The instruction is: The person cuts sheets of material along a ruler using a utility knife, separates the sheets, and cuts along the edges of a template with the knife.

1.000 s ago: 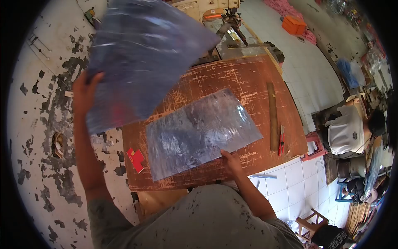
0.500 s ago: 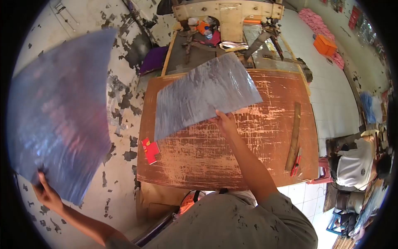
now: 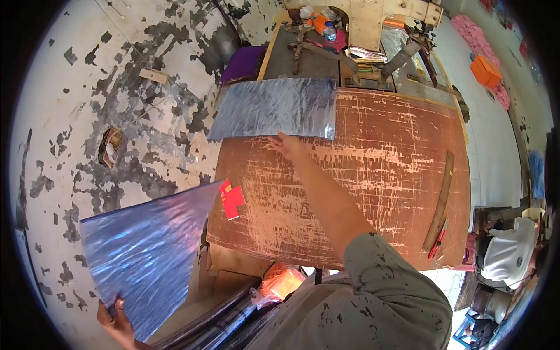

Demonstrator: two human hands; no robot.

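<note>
My left hand (image 3: 118,322), low at the left, pinches the lower edge of a bluish, shiny plastic sheet (image 3: 149,248). That sheet hangs beside the table, its upper right corner near a red card-like piece (image 3: 232,199). My right hand (image 3: 286,146) reaches over the worn brown table (image 3: 326,192) and grips the near edge of a second, greyish plastic sheet (image 3: 274,108). This second sheet extends over the table's far left corner, partly past its left edge. The fingertips beneath it are partly hidden.
A wooden strip (image 3: 438,201) and a red cutter (image 3: 437,240) lie at the table's right. Behind stands a machine frame (image 3: 364,26) with a bottle (image 3: 330,32). A peeling wall (image 3: 169,111) rises at left. Another person (image 3: 508,251) sits at far right.
My right hand has carried its sheet left and back, turning it straighter along the table's far edge. My left hand has lowered its sheet and brought it rightward. The camera view has shifted.
</note>
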